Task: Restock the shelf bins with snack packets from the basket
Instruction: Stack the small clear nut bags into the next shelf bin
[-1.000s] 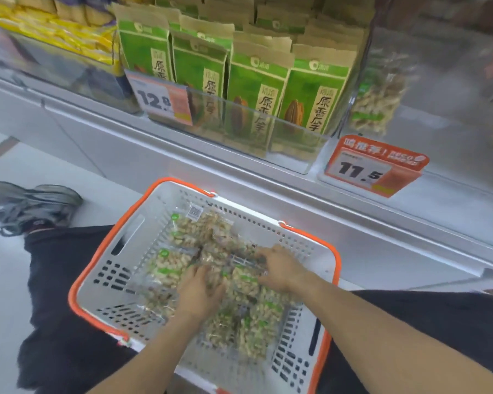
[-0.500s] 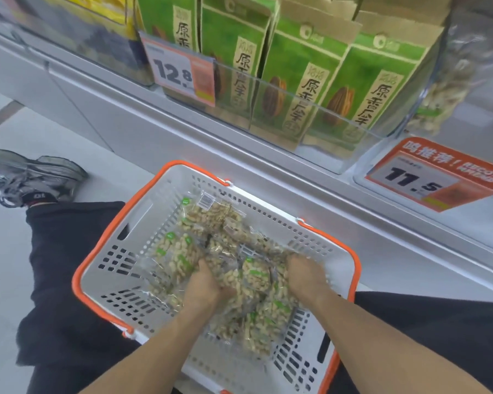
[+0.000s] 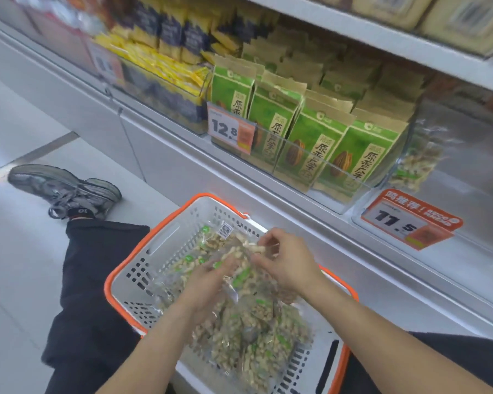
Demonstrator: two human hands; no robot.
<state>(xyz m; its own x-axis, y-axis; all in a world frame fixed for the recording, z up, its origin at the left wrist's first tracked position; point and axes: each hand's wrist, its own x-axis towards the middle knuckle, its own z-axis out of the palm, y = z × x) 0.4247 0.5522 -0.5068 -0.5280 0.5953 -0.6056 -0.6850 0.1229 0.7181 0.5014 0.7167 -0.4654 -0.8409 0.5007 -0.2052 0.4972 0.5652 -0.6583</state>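
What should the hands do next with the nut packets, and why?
Probably lift the gathered clear packets up toward the bin above the 11.5 tag. Both hands, left and right, already grip them over the basket, and that bin holds only a few matching packets.

The white price tag [image 3: 230, 131] reads 12.8; the orange-bordered price tag [image 3: 407, 220] reads 11.5.

Both hands [image 3: 268, 268] apparently gripping packets [image 3: 248, 334]
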